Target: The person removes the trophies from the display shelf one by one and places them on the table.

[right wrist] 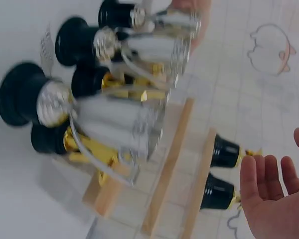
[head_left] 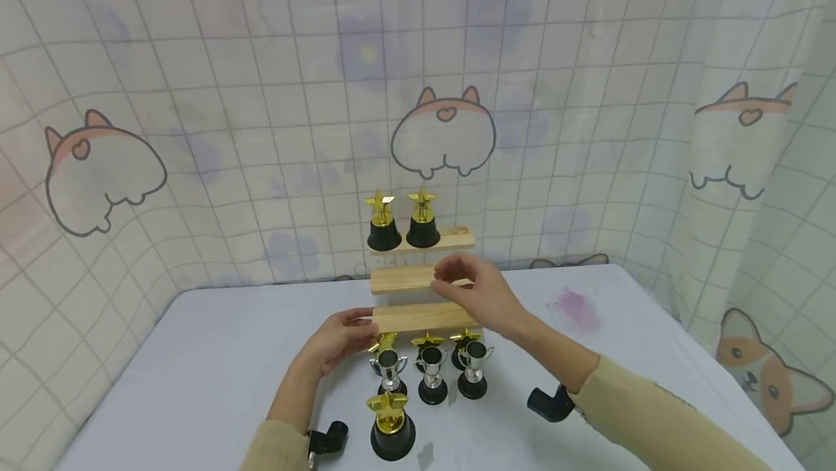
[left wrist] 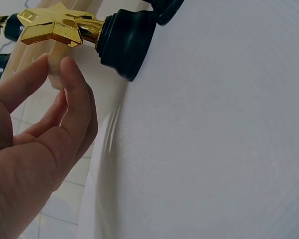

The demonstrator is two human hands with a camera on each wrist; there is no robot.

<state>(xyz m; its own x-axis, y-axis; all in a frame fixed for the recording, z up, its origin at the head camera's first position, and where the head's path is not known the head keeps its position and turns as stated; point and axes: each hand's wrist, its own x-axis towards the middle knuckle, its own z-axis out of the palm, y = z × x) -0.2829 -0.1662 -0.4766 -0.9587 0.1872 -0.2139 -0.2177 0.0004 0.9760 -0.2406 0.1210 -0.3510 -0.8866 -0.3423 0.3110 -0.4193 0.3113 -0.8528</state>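
Observation:
A three-step wooden display stand stands on the white table, with its bottom step (head_left: pixel 424 317), middle step (head_left: pixel 401 280) and top step (head_left: pixel 457 239). My left hand (head_left: pixel 336 340) pinches the left end of the bottom step between thumb and fingers; the wooden end (left wrist: pixel 56 67) shows between them in the left wrist view. My right hand (head_left: pixel 480 293) hovers by the middle step's right end, fingers loosely bent and holding nothing. Two gold star trophies with black bases, a left one (head_left: pixel 383 220) and a right one (head_left: pixel 423 218), stand on the top step.
Before the stand, three silver cup trophies (head_left: pixel 432 375) stand in a row. Gold star trophies (head_left: pixel 427 340) are partly hidden behind them, and one more star trophy (head_left: pixel 392 427) stands nearest me. A grid-patterned curtain (head_left: pixel 294 130) hangs behind the table (head_left: pixel 228 369).

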